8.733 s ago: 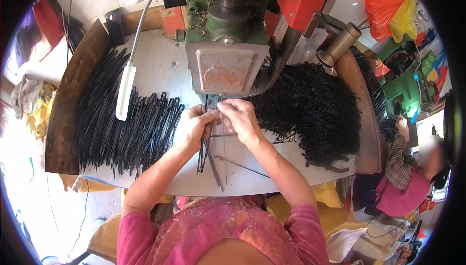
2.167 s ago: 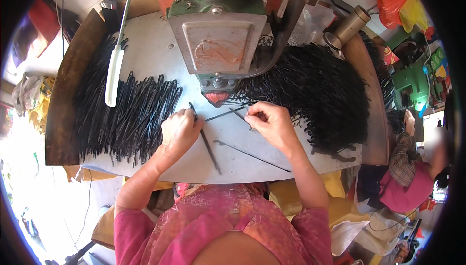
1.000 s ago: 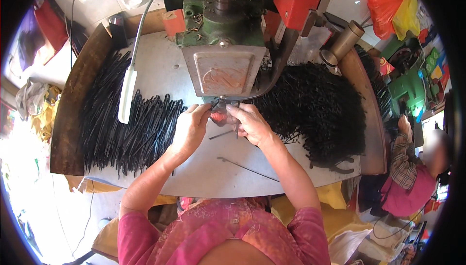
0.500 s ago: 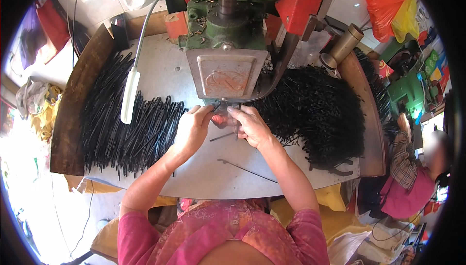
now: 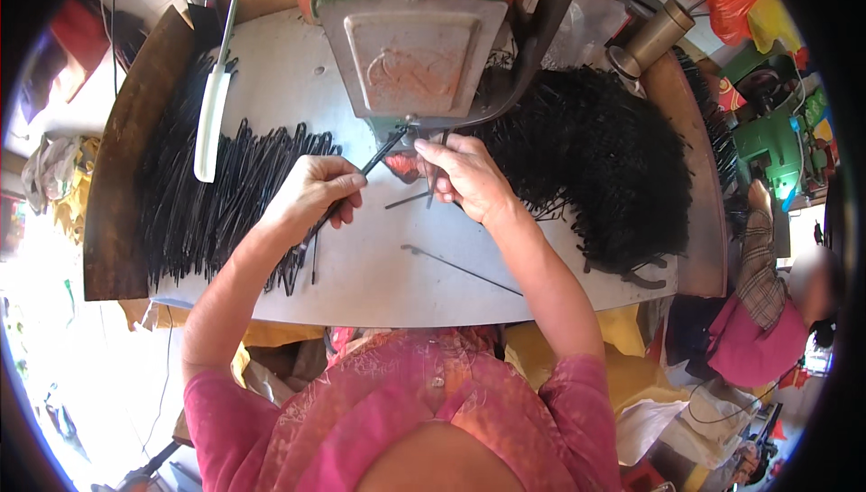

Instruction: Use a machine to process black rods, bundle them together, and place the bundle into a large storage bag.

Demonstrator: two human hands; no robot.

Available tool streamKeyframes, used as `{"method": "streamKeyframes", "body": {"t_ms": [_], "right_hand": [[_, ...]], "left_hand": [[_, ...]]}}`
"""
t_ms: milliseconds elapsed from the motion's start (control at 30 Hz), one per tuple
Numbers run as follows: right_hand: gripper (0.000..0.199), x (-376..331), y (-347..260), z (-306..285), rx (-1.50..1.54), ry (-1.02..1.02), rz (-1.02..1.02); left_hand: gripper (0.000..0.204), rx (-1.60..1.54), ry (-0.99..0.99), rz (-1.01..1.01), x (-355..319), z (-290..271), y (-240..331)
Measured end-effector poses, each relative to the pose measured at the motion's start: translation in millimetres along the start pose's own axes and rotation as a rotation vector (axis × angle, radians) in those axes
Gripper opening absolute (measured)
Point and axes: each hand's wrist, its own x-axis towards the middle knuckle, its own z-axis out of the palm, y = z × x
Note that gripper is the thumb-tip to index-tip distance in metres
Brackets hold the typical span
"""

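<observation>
My left hand (image 5: 323, 187) is closed round a thin black strip (image 5: 386, 150). The strip slants up to the right, its far end just under the grey front of the green press (image 5: 413, 59). My right hand (image 5: 467, 176) is right of it, thumb and fingers curled together near the press's lower edge. A thin dark piece shows by those fingers, but I cannot make out what they grip. A small red thing (image 5: 402, 164) sits between the hands. Loose on the metal table (image 5: 379, 266) lie a short dark strip (image 5: 409, 201) and a longer thin one (image 5: 460, 269).
Black strips, many with looped ends, form a left pile (image 5: 216, 194); a larger black heap (image 5: 604, 158) fills the right. Curved side boards (image 5: 135, 176) edge the table. A white lamp (image 5: 212, 127) hangs at left; a brass-coloured cylinder (image 5: 651, 39) lies far right. Another person (image 5: 762, 330) sits at right.
My left hand has moved left and down from the press, drawing the black strip into view. My right hand stays near the press. The whole view has shifted, with the press now higher.
</observation>
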Motion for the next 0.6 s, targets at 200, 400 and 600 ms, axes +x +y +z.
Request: {"method": "streamKeyframes", "body": {"t_ms": [200,400,600], "right_hand": [[0.025,-5.5,2.4,19.5,0.116,-0.107,-0.014],[0.025,-12.6,4.0,5.0,0.189,-0.157,0.013],[0.019,-28.4,-6.5,-13.2,0.197,-0.273,-0.002]], "left_hand": [[0.017,-0.411,-0.206,-0.157,-14.8,21.8,-5.6],[0.02,-0.146,-0.178,-0.064,-14.3,25.2,-11.4],[0.018,-0.482,-0.454,-0.16,-8.7,21.3,-6.5]]}}
